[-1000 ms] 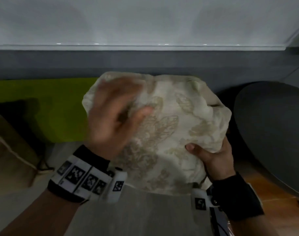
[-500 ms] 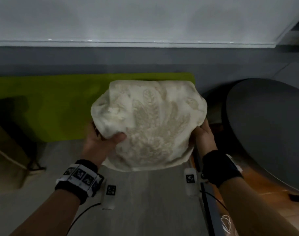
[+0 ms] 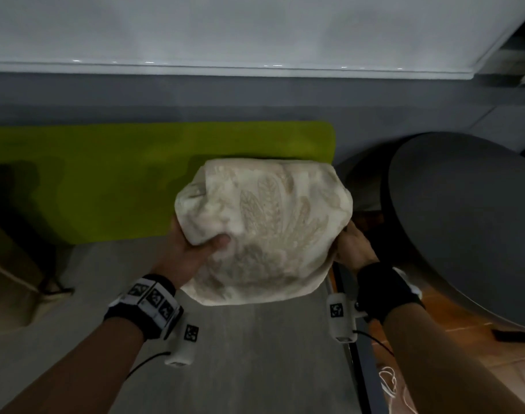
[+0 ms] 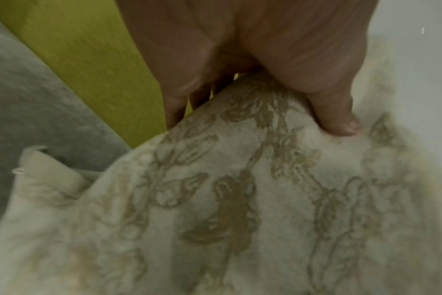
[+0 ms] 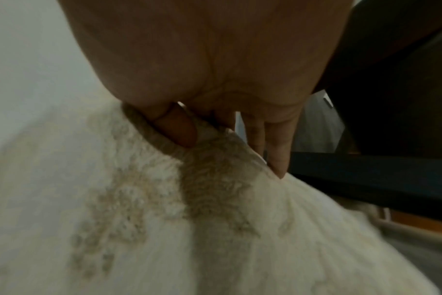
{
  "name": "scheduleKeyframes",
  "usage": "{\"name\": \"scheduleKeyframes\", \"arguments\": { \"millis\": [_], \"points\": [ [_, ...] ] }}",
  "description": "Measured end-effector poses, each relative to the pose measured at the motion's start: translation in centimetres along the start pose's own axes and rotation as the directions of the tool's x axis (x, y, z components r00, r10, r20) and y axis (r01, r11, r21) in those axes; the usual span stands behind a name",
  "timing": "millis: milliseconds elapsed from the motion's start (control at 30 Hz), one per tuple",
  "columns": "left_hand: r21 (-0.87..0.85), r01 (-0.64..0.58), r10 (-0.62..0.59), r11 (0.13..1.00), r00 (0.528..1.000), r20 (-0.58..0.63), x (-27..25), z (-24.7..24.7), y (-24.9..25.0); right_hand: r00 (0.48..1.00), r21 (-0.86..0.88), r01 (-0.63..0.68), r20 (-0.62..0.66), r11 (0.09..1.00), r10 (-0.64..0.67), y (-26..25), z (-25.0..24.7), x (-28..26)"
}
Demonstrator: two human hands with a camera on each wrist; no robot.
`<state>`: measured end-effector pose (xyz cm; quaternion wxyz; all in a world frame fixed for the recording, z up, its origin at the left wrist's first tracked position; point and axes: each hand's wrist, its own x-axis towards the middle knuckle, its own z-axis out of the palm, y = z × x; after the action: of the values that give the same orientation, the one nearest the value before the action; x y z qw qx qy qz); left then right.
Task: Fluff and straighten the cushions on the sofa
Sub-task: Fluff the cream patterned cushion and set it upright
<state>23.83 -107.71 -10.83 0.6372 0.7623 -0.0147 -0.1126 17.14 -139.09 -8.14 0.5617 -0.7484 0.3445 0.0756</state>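
A cream cushion with a beige leaf pattern is held up over the grey sofa seat, in front of the lime-green back cushion. My left hand grips its left side, thumb pressed into the front and fingers behind. My right hand grips its right edge. In the left wrist view the thumb dents the cushion fabric. In the right wrist view my right hand pinches a fold of the cushion between thumb and fingers.
A dark grey round tabletop stands close on the right over an orange-brown floor. A beige cushion lies at the left edge of the seat. The grey sofa back and a white wall lie behind.
My left hand went from patting the cushion's front to gripping its left side. The cushion has shifted right and a little further from me, held by both hands.
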Motion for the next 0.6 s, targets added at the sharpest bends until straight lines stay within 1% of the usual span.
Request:
{"name": "scheduleKeyframes", "arguments": {
  "millis": [33, 100, 133, 167, 200, 233, 267, 300, 333, 367, 400, 433, 467, 500, 533, 567, 600],
  "points": [
    [-0.023, 0.015, -0.015, 1.0, 1.0, -0.007, 0.6, -0.4, 0.0, 1.0, 0.028, 0.014, -0.012, 1.0, -0.013, -0.2, -0.5, 0.2],
    [-0.043, 0.047, -0.046, 0.998, 0.999, 0.024, 1.1, -1.3, 0.1, 0.999, 0.085, 0.041, -0.031, 0.996, -0.038, -0.8, -1.0, 0.1],
    [-0.031, 0.073, -0.072, 0.997, 0.996, 0.045, 1.0, -1.6, 0.0, 0.998, 0.063, 0.062, -0.027, 0.996, -0.06, -0.9, -1.0, -0.1],
    [-0.023, 0.113, -0.112, 0.993, 0.992, 0.053, 0.9, -1.8, 0.0, 0.993, -0.012, 0.109, -0.047, 0.994, -0.109, -1.0, -1.2, -0.4],
    [-0.02, 0.146, -0.145, 0.989, 0.988, 0.053, 0.6, -1.7, 0.4, 0.978, -0.102, 0.173, -0.102, 0.98, -0.183, -1.1, -1.5, -0.5],
    [0.023, 0.149, -0.149, 0.989, 0.989, 0.023, 0.3, -1.6, 1.2, 0.943, -0.169, 0.258, -0.172, 0.951, -0.286, -1.3, -1.9, -0.7],
    [0.068, 0.113, -0.109, 0.991, 0.993, -0.053, 0.0, -1.6, 2.2, 0.887, -0.208, 0.353, -0.235, 0.912, -0.397, -1.6, -2.3, -0.5],
    [0.091, 0.053, -0.038, 0.994, 0.987, -0.155, -0.1, -1.8, 2.9, 0.831, -0.239, 0.436, -0.264, 0.868, -0.49, -2.3, -2.7, -0.4],
    [0.103, -0.04, 0.066, 0.994, 0.965, -0.253, 0.0, -2.2, 3.5, 0.795, -0.273, 0.496, -0.241, 0.825, -0.557, -3.0, -3.1, 0.1],
    [0.12, -0.13, 0.161, 0.984, 0.94, -0.302, 0.4, -2.7, 3.9, 0.79, -0.323, 0.514, -0.183, 0.795, -0.585, -3.8, -3.3, 0.6],
    [0.147, -0.19, 0.226, 0.971, 0.93, -0.289, 0.9, -3.0, 4.3, 0.81, -0.389, 0.505, -0.096, 0.771, -0.579, -4.8, -3.5, 1.0],
    [0.188, -0.209, 0.248, 0.96, 0.944, -0.22, 1.5, -3.1, 4.5, 0.846, -0.475, 0.466, -0.009, 0.747, -0.533, -5.7, -3.7, 1.6],
    [0.238, -0.202, 0.236, 0.95, 0.964, -0.124, 1.9, -3.0, 4.9, 0.881, -0.554, 0.422, 0.061, 0.718, -0.47, -6.4, -3.9, 2.2],
    [0.31, -0.172, 0.191, 0.935, 0.981, -0.03, 2.3, -3.0, 4.9, 0.914, -0.62, 0.371, 0.113, 0.691, -0.39, -7.1, -4.0, 2.7],
    [0.369, -0.151, 0.144, 0.917, 0.989, 0.045, 2.5, -2.9, 5.2, 0.936, -0.672, 0.331, 0.145, 0.662, -0.32, -7.5, -4.2, 3.2],
    [0.409, -0.137, 0.105, 0.902, 0.99, 0.099, 2.7, -3.0, 4.9, 0.948, -0.716, 0.303, 0.163, 0.628, -0.272, -7.7, -4.3, 3.5],
    [0.43, -0.143, 0.095, 0.891, 0.987, 0.13, 2.8, -3.0, 4.6, 0.954, -0.748, 0.289, 0.172, 0.597, -0.246, -7.8, -4.3, 3.6]
  ]
}}
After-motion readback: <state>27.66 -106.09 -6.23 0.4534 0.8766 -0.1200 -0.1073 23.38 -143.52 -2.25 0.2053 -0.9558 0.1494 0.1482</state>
